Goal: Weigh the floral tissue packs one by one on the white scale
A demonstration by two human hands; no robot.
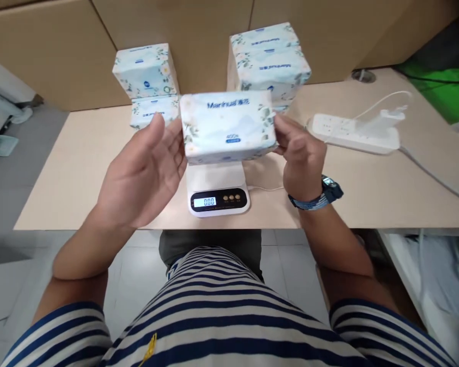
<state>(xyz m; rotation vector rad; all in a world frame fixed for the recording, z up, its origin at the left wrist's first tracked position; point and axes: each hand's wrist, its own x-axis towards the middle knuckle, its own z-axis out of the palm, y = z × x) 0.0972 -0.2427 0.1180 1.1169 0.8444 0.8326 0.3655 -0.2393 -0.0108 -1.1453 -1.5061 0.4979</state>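
Note:
A soft tissue pack (227, 125), white with a floral print and blue lettering, hovers just above a small white kitchen scale (218, 181) whose display (204, 202) reads 0.00. My right hand (300, 153) is closed on the pack's right end, and there is a watch on that wrist. My left hand (141, 173) is at the pack's left end with its palm facing the pack and its fingers stretched out. Whether it touches the pack is unclear.
Two stacks of similar tissue packs stand at the back of the beige table (80, 168), one on the left (145, 71) and a taller one on the right (268, 58). A white power strip (352, 133) with a plugged-in charger and cables lies to the right. The table's front edge runs just behind my lap.

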